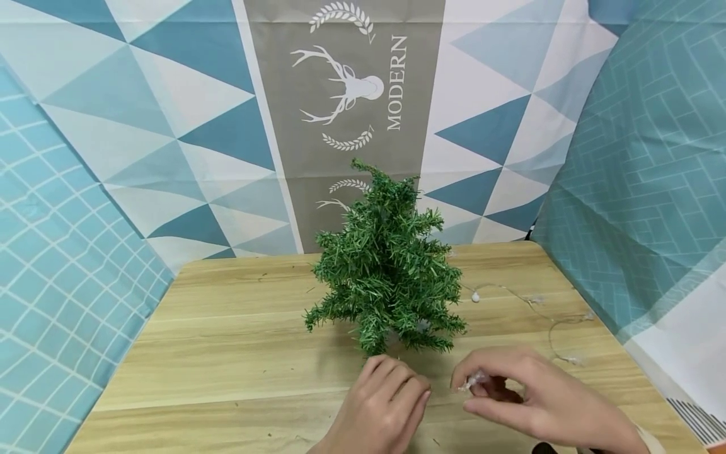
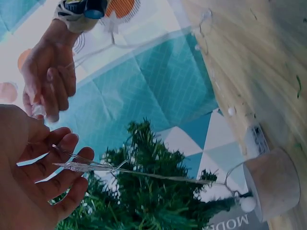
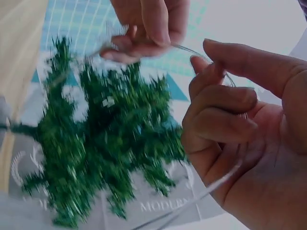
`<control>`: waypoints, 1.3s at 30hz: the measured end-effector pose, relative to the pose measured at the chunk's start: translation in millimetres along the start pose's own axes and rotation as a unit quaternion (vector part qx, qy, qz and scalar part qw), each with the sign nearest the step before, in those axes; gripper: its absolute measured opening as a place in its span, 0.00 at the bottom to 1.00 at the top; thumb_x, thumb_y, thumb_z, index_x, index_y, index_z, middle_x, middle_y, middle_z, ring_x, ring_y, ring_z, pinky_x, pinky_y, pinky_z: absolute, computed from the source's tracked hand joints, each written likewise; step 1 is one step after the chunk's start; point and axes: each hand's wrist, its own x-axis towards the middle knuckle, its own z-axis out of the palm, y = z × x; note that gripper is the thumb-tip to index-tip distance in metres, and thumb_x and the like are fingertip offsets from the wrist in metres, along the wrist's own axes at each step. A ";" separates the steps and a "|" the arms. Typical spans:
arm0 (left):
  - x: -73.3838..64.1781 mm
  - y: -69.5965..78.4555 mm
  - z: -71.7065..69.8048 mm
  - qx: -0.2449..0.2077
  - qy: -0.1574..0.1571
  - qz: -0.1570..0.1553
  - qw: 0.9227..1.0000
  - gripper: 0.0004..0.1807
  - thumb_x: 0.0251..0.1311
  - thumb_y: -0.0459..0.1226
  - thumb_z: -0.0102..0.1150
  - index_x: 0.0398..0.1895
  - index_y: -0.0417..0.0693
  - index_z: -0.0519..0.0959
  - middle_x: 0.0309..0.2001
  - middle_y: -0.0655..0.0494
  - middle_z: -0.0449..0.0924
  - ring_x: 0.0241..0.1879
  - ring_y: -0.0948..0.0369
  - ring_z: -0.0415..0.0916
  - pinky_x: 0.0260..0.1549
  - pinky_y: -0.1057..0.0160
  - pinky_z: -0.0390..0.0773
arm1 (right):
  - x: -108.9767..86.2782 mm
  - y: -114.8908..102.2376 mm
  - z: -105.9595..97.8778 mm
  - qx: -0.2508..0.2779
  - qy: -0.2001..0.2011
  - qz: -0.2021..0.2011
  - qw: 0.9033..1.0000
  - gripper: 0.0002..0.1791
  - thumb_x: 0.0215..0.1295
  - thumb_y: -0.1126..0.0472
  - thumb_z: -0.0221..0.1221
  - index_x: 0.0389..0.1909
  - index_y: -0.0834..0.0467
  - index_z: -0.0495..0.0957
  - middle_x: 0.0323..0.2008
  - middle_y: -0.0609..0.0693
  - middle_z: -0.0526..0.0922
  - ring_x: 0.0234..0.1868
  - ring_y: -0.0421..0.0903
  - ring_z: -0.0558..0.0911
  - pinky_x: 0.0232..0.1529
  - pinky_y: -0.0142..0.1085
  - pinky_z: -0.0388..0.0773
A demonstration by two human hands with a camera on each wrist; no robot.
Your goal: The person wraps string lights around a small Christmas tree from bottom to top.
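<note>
A small green artificial Christmas tree (image 1: 386,265) stands on the table in the head view. In front of it, my left hand (image 1: 380,403) pinches the thin clear wire of the string lights (image 2: 168,178) between thumb and fingers. A clear light piece hangs by those fingers, and the wire runs on to the tree's round base (image 2: 273,187). To the right, my right hand (image 1: 539,391) curls its fingers round another stretch of wire, with a clear piece (image 1: 476,378) at its fingertips. A short span of wire (image 3: 192,50) joins both hands in the right wrist view.
More light wire (image 1: 510,291) with small clear pieces and a white ball (image 1: 475,296) lies on the table (image 1: 215,353) right of the tree. Beside the base is a small white box (image 2: 257,140). Patterned cloths (image 1: 187,126) hang behind and at both sides.
</note>
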 end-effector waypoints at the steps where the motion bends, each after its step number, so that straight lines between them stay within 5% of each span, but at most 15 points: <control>1: 0.3 -1.5 -0.7 0.000 -0.002 -0.005 1.000 0.14 0.72 0.36 0.48 0.31 0.49 0.83 0.31 0.62 0.80 0.34 0.65 0.77 0.45 0.66 0.78 | -0.7 -0.1 -2.4 -0.005 0.011 0.008 1.000 0.19 0.66 0.72 0.61 0.51 0.47 0.77 0.26 0.37 0.73 0.25 0.26 0.69 0.22 0.21 0.70; 6: -1.3 -7.0 -2.3 -0.012 -0.027 -0.037 0.999 0.10 0.71 0.35 0.50 0.39 0.47 0.83 0.35 0.60 0.82 0.38 0.65 0.78 0.45 0.67 0.78 | -4.3 0.7 -12.7 -0.046 0.060 0.059 0.995 0.23 0.65 0.72 0.62 0.57 0.48 0.75 0.25 0.32 0.73 0.22 0.28 0.70 0.21 0.23 0.71; 13: -7.8 -11.4 -0.8 -0.013 -0.092 -0.042 0.995 0.20 0.44 0.24 0.56 0.43 0.48 0.81 0.45 0.56 0.81 0.45 0.61 0.79 0.48 0.62 0.81 | -9.8 12.3 -26.8 -0.037 0.114 0.010 0.993 0.26 0.57 0.81 0.62 0.53 0.56 0.74 0.25 0.38 0.72 0.21 0.32 0.69 0.18 0.24 0.68; 16: -10.5 -12.2 0.9 -0.007 -0.119 -0.051 0.992 0.24 0.40 0.23 0.59 0.45 0.45 0.81 0.49 0.53 0.81 0.49 0.59 0.78 0.50 0.57 0.82 | -15.1 13.3 -35.3 -0.064 0.112 0.036 0.991 0.24 0.58 0.80 0.62 0.49 0.51 0.75 0.25 0.36 0.72 0.22 0.32 0.70 0.19 0.24 0.69; 22: -15.5 -11.0 5.5 0.035 -0.159 -0.074 0.984 0.29 0.47 0.26 0.61 0.59 0.40 0.77 0.56 0.45 0.78 0.57 0.52 0.76 0.49 0.52 0.83 | -23.6 14.7 -48.8 -0.186 0.119 0.082 0.972 0.24 0.58 0.77 0.63 0.44 0.43 0.79 0.26 0.31 0.75 0.23 0.30 0.72 0.24 0.21 0.71; 33: -13.1 -14.3 13.6 0.104 -0.131 -0.073 0.983 0.24 0.77 0.38 0.31 0.59 0.38 0.76 0.56 0.46 0.78 0.54 0.53 0.78 0.46 0.63 0.83 | -18.7 20.8 -54.2 -0.263 0.277 0.106 0.918 0.19 0.57 0.72 0.68 0.30 0.41 0.80 0.20 0.34 0.76 0.17 0.29 0.71 0.19 0.22 0.66; 36: -12.9 -14.7 14.5 0.100 -0.127 -0.075 0.984 0.24 0.77 0.39 0.30 0.59 0.38 0.77 0.54 0.46 0.78 0.52 0.54 0.78 0.45 0.65 0.83 | -19.5 21.0 -56.1 -0.247 0.290 0.106 0.918 0.18 0.59 0.74 0.66 0.29 0.44 0.80 0.19 0.36 0.74 0.15 0.30 0.67 0.17 0.24 0.63; 39: -13.2 -14.5 15.5 0.102 -0.132 -0.078 0.983 0.22 0.76 0.38 0.34 0.60 0.38 0.76 0.55 0.45 0.78 0.52 0.54 0.79 0.43 0.65 0.83 | -24.1 18.7 -58.4 -0.189 0.270 0.118 0.937 0.16 0.61 0.76 0.64 0.35 0.49 0.81 0.23 0.39 0.74 0.18 0.34 0.69 0.17 0.27 0.66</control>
